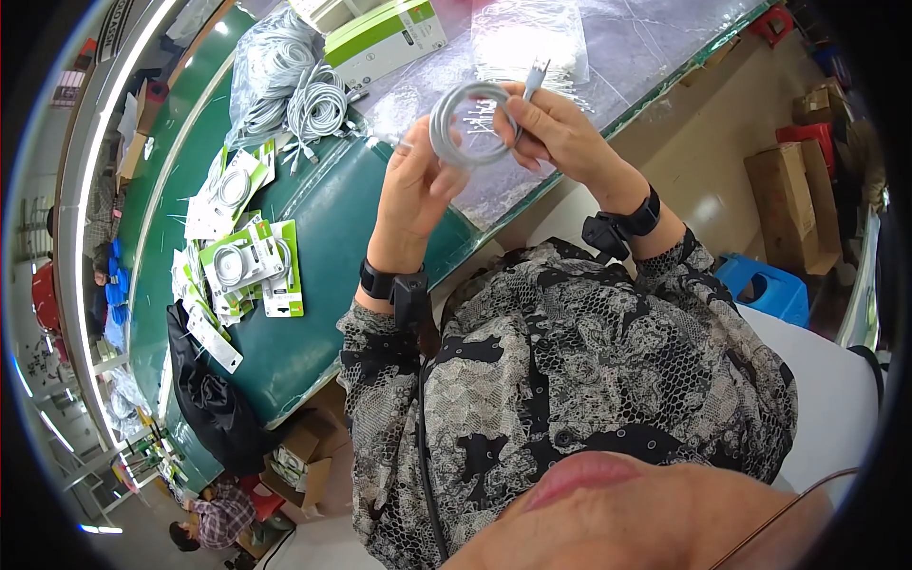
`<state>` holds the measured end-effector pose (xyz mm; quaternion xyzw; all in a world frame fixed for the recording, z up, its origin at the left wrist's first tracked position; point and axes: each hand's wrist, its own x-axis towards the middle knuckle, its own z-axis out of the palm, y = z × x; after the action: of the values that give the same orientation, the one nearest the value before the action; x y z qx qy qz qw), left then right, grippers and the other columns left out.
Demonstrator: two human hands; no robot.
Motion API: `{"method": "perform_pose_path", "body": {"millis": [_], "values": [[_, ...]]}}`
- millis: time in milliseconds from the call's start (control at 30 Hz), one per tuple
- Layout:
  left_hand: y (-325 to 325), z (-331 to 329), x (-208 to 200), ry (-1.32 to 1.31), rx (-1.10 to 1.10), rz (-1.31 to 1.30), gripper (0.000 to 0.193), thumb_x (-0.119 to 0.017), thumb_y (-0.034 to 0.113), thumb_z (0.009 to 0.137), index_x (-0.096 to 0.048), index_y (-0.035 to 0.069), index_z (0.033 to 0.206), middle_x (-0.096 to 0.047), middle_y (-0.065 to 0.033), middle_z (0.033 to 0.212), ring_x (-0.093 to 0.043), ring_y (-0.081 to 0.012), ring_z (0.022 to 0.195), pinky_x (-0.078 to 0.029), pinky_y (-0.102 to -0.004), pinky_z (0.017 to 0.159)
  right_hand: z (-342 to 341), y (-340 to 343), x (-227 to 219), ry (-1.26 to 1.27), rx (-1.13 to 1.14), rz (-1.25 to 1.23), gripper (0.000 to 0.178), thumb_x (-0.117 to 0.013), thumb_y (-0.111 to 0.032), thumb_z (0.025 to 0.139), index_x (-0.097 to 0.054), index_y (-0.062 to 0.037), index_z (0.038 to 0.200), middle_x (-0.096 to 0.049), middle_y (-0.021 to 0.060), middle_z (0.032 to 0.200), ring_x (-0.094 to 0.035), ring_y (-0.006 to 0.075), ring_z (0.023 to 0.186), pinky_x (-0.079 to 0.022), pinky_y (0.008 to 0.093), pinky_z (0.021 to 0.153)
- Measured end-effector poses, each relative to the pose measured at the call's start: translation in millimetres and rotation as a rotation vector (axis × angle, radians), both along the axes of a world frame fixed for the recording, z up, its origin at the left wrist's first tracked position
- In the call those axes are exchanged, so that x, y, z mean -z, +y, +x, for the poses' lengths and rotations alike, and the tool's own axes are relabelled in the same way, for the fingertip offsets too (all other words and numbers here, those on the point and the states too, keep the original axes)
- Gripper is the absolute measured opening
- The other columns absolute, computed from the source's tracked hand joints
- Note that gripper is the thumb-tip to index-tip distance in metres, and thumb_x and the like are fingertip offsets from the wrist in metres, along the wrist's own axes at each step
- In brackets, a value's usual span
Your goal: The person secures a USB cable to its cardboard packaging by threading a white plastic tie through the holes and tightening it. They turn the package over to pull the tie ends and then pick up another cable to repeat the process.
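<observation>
Across the green worktop (pixel 328 223) we see a pile of carded cables (pixel 232 266), which we take as finished pieces. Beyond it, a clear bag of loose cables (pixel 275 66) appears left to do, beside a green-and-white box (pixel 389 47). Our right hand (pixel 560 133) pinches the grey cable coil (pixel 440 133) above the worktop's edge; our left hand (pixel 408 185) is at the coil's other side, its fingers too blurred to tell whether they grip. We judge this cable partway: wound, not carded. Its plug (pixel 535 76) sticks up past the right fingers.
</observation>
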<state>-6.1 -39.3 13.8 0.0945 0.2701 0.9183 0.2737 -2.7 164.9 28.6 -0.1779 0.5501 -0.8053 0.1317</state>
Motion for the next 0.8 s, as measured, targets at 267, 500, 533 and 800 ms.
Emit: {"method": "perform_pose_path", "body": {"millis": [267, 500, 533, 800], "values": [[20.2, 11.5, -2.6, 0.31, -0.448, -0.663, 0.028, -0.05, 0.015, 0.097, -0.051, -0.003, 0.118, -0.058, -0.0007, 0.081, -0.036, -0.0048, 0.045, -0.032, -0.0184, 0.043, 3.2, -10.6, 14.0, -0.02, 0.229, 0.093, 0.037, -0.041, -0.03, 0.101, -0.056, 0.0008, 0.115, -0.056, 0.0018, 0.085, -0.045, 0.005, 0.055, -0.045, 0.0214, 0.052], [2.4, -9.5, 6.2, 0.163, -0.137, -0.418, 0.027, -0.048, 0.013, 0.097, -0.05, -0.002, 0.12, -0.057, -0.0027, 0.084, -0.035, -0.0039, 0.045, -0.03, -0.0194, 0.043, -2.9, 4.8, 20.3, -0.131, 0.185, 0.027, 0.038, -0.046, -0.034, 0.099, -0.062, 0.0, 0.102, -0.062, 0.0036, 0.088, -0.051, 0.0076, 0.055, -0.046, 0.0224, 0.052], [3.7, -9.2, 6.5, 0.158, -0.102, -0.424, 0.026, -0.047, 0.014, 0.098, -0.05, -0.002, 0.118, -0.056, -0.0024, 0.083, -0.034, -0.0039, 0.045, -0.029, -0.0194, 0.043, -3.7, 7.5, 23.9, -0.155, 0.147, 0.028, 0.038, -0.047, -0.035, 0.098, -0.062, 0.0, 0.102, -0.063, 0.0036, 0.087, -0.052, 0.0079, 0.055, -0.046, 0.0223, 0.052], [9.1, -11.9, 11.9, 0.164, -0.013, -0.645, 0.021, -0.042, 0.02, 0.101, -0.049, 0.003, 0.109, -0.048, 0.0004, 0.076, -0.033, -0.0052, 0.045, -0.028, -0.0206, 0.043, -20.9, 17.7, 36.5, -0.244, 0.015, 0.134, 0.037, -0.053, -0.034, 0.095, -0.062, 0.0014, 0.1, -0.064, 0.0047, 0.083, -0.055, 0.0081, 0.057, -0.047, 0.0218, 0.053]]}}
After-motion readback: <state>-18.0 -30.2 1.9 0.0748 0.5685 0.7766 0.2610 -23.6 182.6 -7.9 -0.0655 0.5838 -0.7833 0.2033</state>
